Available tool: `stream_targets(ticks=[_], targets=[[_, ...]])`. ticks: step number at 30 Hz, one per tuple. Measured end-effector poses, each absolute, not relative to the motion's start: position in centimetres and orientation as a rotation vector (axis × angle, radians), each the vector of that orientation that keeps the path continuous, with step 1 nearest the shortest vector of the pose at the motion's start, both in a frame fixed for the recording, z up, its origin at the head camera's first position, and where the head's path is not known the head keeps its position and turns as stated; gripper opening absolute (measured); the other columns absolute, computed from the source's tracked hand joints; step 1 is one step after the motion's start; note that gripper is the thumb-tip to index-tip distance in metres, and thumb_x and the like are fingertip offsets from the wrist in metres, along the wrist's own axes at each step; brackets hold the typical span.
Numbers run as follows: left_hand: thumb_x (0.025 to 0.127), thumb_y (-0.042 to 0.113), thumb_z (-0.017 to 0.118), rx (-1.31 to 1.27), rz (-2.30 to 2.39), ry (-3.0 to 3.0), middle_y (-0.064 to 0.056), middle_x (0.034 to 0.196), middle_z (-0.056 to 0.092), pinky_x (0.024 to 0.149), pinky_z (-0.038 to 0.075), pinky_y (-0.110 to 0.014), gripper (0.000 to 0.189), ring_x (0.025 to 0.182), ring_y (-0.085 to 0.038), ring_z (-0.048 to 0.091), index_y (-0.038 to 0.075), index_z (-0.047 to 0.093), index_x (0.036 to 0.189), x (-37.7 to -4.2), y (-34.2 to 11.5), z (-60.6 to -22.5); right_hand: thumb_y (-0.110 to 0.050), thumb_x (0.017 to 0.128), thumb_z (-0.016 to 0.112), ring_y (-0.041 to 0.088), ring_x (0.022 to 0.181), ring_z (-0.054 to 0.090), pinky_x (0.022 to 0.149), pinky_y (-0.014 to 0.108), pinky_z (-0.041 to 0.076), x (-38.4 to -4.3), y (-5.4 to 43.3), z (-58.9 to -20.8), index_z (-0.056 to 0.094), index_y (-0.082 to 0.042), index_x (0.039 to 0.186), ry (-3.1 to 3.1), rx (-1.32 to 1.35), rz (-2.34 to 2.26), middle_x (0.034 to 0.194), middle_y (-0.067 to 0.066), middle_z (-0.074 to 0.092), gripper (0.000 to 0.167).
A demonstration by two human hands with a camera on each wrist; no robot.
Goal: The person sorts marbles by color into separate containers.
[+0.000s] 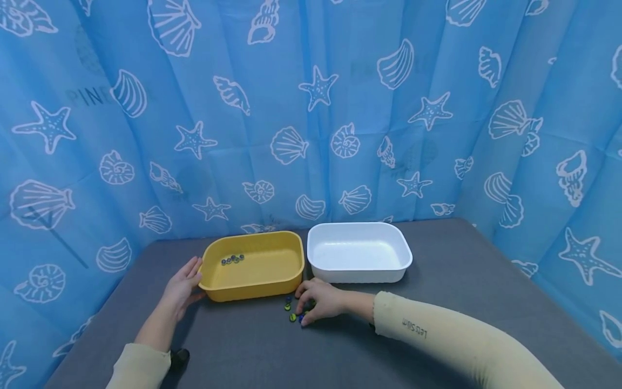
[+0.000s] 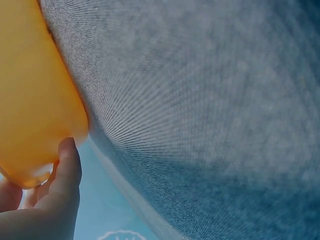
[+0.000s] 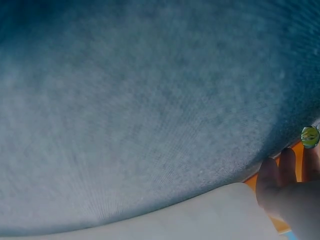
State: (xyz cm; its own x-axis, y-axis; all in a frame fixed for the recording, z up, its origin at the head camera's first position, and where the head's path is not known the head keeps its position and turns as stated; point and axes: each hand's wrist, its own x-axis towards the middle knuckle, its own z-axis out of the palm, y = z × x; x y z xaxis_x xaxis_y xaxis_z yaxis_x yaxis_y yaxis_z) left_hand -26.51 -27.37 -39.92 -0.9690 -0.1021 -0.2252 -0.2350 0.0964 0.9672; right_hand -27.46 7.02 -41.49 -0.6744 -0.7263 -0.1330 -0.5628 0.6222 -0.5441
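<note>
At the left end of the yellow tub (image 1: 255, 290), my left hand (image 1: 181, 286) grips the rim, with a finger against the outer wall as the left wrist view shows. My right hand (image 1: 322, 300) is low over the grey table in front of the tubs, fingers curled down. A dark blue marble (image 1: 301, 319) sits between its thumb and fingertip, pinched there. In the right wrist view a yellow-green marble (image 3: 310, 136) shows at a fingertip. Beside the hand lie a few loose marbles, among them a green one (image 1: 292, 317). Several marbles (image 1: 233, 259) rest inside the yellow tub.
A white tub (image 1: 359, 275) stands right of the yellow one, close beside it. The grey cloth-covered table (image 1: 243, 346) spreads around both. A blue curtain (image 1: 311, 119) with shell prints hangs behind and at the sides. Something dark (image 1: 180, 357) is at the left wrist.
</note>
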Motion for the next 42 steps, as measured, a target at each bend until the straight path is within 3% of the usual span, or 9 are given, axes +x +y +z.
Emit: stream_targets(ticks=[18,35,42], targets=[[0.108,0.015,0.031,-0.335,2.015,2.239,-0.004,0.161,0.003,0.108,0.028,-0.06,0.058,0.146,-0.034,0.012,0.013,-0.003,0.156,-26.5,-27.5,-39.8,-0.025,0.084,0.078,0.015,0.114,0.039,0.096,0.037,0.038,-27.4,7.0,-41.6,0.074,-0.026,0.086,2.517,-0.966,-0.703,0.121,-0.008,0.053,0.005],[0.108,0.015,0.03,-0.321,2.028,2.226,-0.003,0.161,0.002,0.108,0.028,-0.06,0.058,0.146,-0.034,0.012,0.013,-0.003,0.156,-26.3,-27.6,-39.7,-0.016,0.087,0.074,0.023,0.118,0.051,0.1,0.041,0.045,-27.4,7.0,-38.7,0.075,-0.013,0.092,2.369,-0.913,-0.929,0.125,0.008,0.059,0.005],[0.108,0.016,0.031,-0.323,2.018,2.225,-0.003,0.161,0.002,0.108,0.028,-0.06,0.058,0.146,-0.034,0.011,0.014,-0.003,0.156,-26.4,-27.6,-39.8,-0.01,0.087,0.073,0.014,0.091,0.059,0.081,0.029,0.054,-27.6,7.2,-36.9,0.073,-0.006,0.093,2.293,-0.92,-1.045,0.102,0.001,0.065,0.008]])
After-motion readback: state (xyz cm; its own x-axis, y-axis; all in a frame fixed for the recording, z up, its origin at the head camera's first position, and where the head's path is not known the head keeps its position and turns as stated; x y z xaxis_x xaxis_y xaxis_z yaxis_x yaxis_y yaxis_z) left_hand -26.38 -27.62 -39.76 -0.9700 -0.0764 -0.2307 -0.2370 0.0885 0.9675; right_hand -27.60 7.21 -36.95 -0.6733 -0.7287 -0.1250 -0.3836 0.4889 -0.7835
